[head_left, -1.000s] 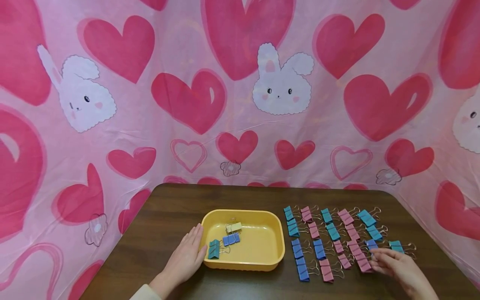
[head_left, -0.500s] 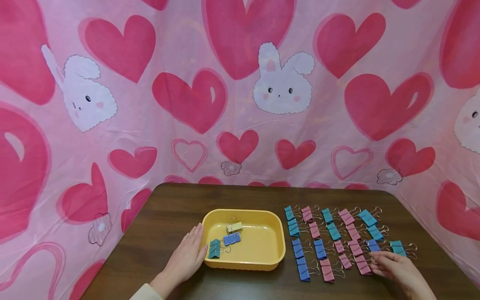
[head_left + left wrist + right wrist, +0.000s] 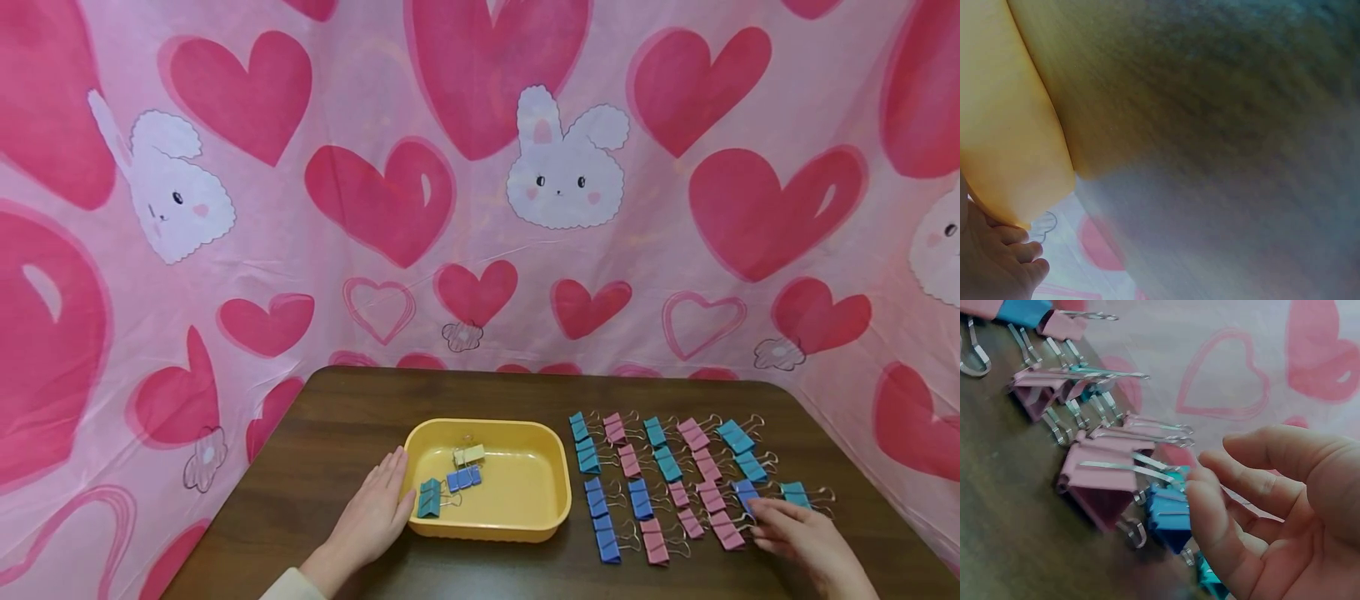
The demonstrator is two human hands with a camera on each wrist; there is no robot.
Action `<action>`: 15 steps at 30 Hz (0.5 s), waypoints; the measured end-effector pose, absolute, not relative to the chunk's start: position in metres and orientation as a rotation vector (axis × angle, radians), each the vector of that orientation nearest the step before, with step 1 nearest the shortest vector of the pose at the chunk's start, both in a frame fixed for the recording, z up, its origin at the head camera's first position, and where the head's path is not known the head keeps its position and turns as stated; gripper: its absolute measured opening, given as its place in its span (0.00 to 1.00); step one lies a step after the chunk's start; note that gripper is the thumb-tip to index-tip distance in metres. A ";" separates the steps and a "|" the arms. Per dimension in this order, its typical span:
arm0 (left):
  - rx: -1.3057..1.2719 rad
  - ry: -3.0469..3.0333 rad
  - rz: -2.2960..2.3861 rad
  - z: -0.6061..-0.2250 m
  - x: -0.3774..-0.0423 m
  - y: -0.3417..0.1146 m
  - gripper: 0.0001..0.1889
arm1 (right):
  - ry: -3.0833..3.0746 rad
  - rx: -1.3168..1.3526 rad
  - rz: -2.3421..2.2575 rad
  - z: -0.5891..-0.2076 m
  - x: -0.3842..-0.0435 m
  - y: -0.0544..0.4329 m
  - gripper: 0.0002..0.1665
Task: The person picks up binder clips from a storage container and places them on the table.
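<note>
My left hand rests with straight fingers along the left wall of a yellow tray. In the left wrist view this hand lies against the tray's outer side. Inside the tray are a teal binder clip, a blue one and a pale yellow one. My right hand hovers at the blue binder clip, right of a pink binder clip. In the right wrist view its fingers are loosely bent, with nothing visible between them; touching the blue clip cannot be confirmed.
Several teal, pink and blue binder clips stand in columns right of the tray, including a blue one at the front left. A teal clip lies beyond my right hand. The dark wooden table meets a pink heart-patterned cloth.
My right hand has drawn back from the front pink clip and shifted slightly right, towards the blue clip. That pink clip now shows more fully. My left hand stays on the tray.
</note>
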State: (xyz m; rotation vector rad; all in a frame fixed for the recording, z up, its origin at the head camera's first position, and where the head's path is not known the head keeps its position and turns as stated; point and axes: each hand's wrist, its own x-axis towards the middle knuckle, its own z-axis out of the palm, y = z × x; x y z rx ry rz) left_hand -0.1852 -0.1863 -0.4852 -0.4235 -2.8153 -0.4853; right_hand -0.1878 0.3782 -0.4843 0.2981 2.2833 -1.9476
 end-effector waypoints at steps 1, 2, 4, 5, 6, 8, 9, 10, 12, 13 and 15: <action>-0.422 -2.818 -0.488 -0.485 -0.185 -0.186 0.30 | 2.297 0.292 -1.963 -0.483 -0.187 0.378 0.14; -0.421 -2.821 -0.490 -0.485 -0.185 -0.186 0.30 | 2.303 0.291 -1.990 -0.482 -0.186 0.377 0.10; -0.420 -2.824 -0.492 -0.484 -0.185 -0.186 0.30 | 2.315 0.233 -2.048 -0.479 -0.186 0.375 0.12; -0.419 -2.826 -0.492 -0.484 -0.185 -0.186 0.30 | 2.318 0.191 -2.074 -0.477 -0.186 0.374 0.14; -0.419 -2.827 -0.492 -0.484 -0.185 -0.186 0.30 | 2.329 0.164 -2.101 -0.476 -0.187 0.372 0.16; -0.418 -2.830 -0.493 -0.483 -0.184 -0.185 0.30 | 2.338 0.108 -2.126 -0.475 -0.192 0.372 0.17; -0.416 -2.833 -0.493 -0.483 -0.184 -0.185 0.30 | 2.338 0.085 -2.125 -0.475 -0.196 0.373 0.16; -0.415 -2.835 -0.493 -0.483 -0.184 -0.185 0.30 | 2.337 0.040 -2.128 -0.477 -0.202 0.375 0.14; -0.416 -2.841 -0.497 -0.482 -0.184 -0.185 0.30 | 2.357 0.014 -2.112 -0.479 -0.213 0.376 0.09; -0.416 -2.843 -0.497 -0.482 -0.184 -0.185 0.30 | 2.365 -0.018 -2.098 -0.479 -0.218 0.376 0.09; -0.418 -2.845 -0.500 -0.482 -0.184 -0.185 0.30 | 2.404 -0.068 -2.051 -0.469 -0.224 0.368 0.12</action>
